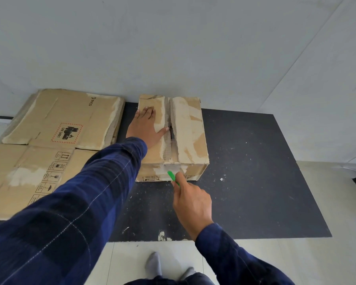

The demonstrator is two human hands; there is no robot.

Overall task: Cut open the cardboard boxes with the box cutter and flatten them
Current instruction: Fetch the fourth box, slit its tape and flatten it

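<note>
A closed, worn cardboard box (190,128) stands on a dark mat, its two top flaps meeting along a ragged centre seam. My left hand (145,126) lies flat on the left flap, fingers straight, thumb near the seam. My right hand (190,199) grips a green box cutter (172,176). The cutter's tip is against the taped patch on the box's near side face, just below the top edge.
Flattened cardboard boxes (49,128) lie stacked to the left, partly on the mat. The dark mat (255,182) extends to the right and front of the box. A pale wall rises behind. My socked feet (154,264) stand on the light floor near the mat's front edge.
</note>
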